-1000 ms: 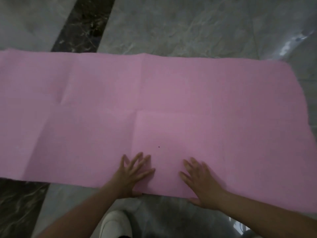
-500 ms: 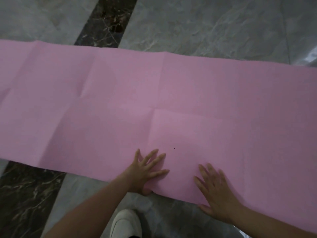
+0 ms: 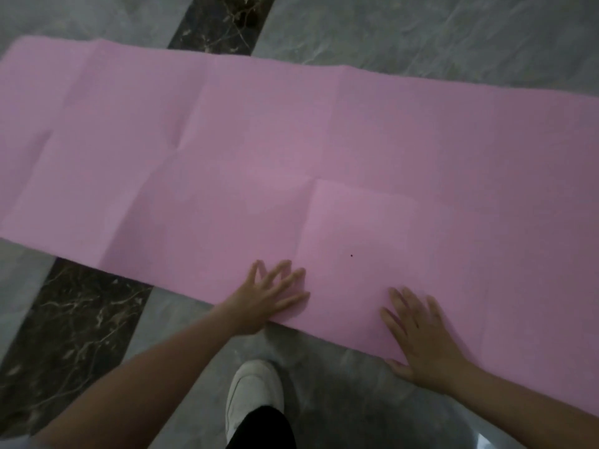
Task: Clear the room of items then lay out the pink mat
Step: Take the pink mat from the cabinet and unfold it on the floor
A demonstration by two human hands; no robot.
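Pressing flat on the near edge of the mat [image 3: 291, 150], left hand [image 3: 265, 299] and right hand [image 3: 421, 338], fingers [image 3: 400, 303] straight and spread, gripping nothing, mat unfolded and creased across the marble floor [image 3: 421, 30], white shoe [image 3: 252, 390] just beside its near edge.

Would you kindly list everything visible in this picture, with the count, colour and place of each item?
pink mat: one, pink, creased, spread flat across the floor from left edge to right edge of view.
floor: one, grey marble, beyond and in front of the mat.
dark strip: one, black veined marble, crossing the floor under the mat at the left.
shoe: one, white, on the floor just short of the mat's near edge.
trouser leg: one, black, above the shoe.
left hand: one, fingers spread flat on the mat's near edge.
right hand: one, flat on the mat's near edge.
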